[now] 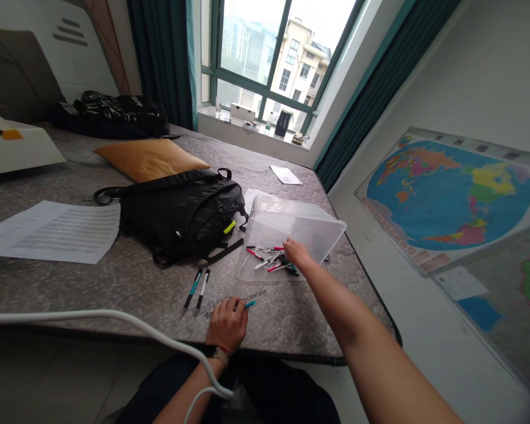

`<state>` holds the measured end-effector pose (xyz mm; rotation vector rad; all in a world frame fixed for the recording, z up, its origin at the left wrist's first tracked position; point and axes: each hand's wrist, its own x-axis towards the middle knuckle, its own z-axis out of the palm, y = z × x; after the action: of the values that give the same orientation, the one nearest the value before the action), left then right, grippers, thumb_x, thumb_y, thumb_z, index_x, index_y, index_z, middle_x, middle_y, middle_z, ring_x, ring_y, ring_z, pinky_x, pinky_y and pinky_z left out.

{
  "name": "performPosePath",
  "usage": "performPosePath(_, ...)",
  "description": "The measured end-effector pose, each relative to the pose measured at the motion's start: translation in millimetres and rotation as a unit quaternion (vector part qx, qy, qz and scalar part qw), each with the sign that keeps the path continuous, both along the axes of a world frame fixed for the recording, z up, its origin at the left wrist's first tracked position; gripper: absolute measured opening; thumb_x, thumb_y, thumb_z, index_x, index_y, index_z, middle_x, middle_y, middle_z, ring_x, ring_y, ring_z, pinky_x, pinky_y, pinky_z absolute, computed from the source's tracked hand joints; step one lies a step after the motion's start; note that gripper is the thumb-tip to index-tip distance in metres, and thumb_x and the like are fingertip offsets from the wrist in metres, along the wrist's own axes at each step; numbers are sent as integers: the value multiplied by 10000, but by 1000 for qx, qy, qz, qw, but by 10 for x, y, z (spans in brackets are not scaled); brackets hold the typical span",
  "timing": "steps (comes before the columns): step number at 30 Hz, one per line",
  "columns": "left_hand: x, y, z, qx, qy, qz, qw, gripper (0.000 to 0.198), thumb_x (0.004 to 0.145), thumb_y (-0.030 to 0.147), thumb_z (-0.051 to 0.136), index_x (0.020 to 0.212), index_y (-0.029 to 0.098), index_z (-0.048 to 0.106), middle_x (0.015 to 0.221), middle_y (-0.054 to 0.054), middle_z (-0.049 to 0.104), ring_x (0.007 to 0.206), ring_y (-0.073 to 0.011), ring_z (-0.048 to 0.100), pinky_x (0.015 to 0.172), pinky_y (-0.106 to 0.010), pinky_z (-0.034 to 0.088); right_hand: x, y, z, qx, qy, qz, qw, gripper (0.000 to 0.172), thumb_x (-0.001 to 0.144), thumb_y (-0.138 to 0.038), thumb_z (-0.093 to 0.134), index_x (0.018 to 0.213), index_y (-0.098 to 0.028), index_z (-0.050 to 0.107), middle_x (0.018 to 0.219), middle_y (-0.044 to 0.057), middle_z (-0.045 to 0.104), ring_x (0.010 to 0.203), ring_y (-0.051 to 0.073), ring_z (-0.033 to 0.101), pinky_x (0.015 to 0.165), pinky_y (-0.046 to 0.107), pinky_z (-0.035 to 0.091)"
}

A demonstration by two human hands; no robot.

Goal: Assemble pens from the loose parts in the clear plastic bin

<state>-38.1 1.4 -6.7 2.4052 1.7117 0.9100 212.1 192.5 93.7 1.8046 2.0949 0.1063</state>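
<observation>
Left hand: your left hand [229, 323] rests near the front edge of the mattress [145, 294], its fingers curled around a teal pen [249, 304] whose end sticks out to the right.
Right hand: your right hand [297, 252] reaches over the heap at the clear plastic box; you cannot tell from here whether its fingers are pinched on anything.
Box: the clear plastic box [269, 225] sits on the mattress ahead of you; whether it stands upright or lies on its side is hard to tell.
Loose pens: a jumble of pens [274, 259], some red, some pale, some dark, lies in the box just beside your right hand's fingers.
Pens set apart: a teal-and-black pen [192, 291] and a white-and-black pen [203, 291] lie side by side on the mattress, beyond your left hand and to its left.
Backpack: a black backpack [181, 218] lies left of the box, with an orange cushion [154, 158] behind it.
Paper: a printed sheet [53, 232] lies by the backpack's left side.
Cable: a white cable [92, 316] crosses in front of your left forearm.
</observation>
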Motion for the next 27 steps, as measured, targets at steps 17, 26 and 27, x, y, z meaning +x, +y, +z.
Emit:
performPosePath(17,-148,-24,86,-56,-240,18,969,316,975,364,404,1133,223,638,944,-58,600,815,-175,581,746,-301,466,-910,-1667,-607,167,608,-108,769,153,805,-324,595,876,-195,639,772,23,686,673,164,649,599,244,503)
performPosePath(26,-233,113,55,-155,-409,15,899,320,889,431,585,1111,220,679,1031,-52,684,877,-177,639,822,-320,516,-941,-1819,-921,63,698,-161,695,189,791,-361,646,897,-205,648,843,47,728,701,180,687,618,274,554)
performPosePath(27,-229,127,39,-171,-435,16,884,335,874,441,604,1112,216,678,1055,-58,695,927,-191,653,854,-336,523,-935,-1813,-915,46,708,-160,686,183,791,-355,647,902,-209,651,862,50,732,713,184,695,622,277,558)
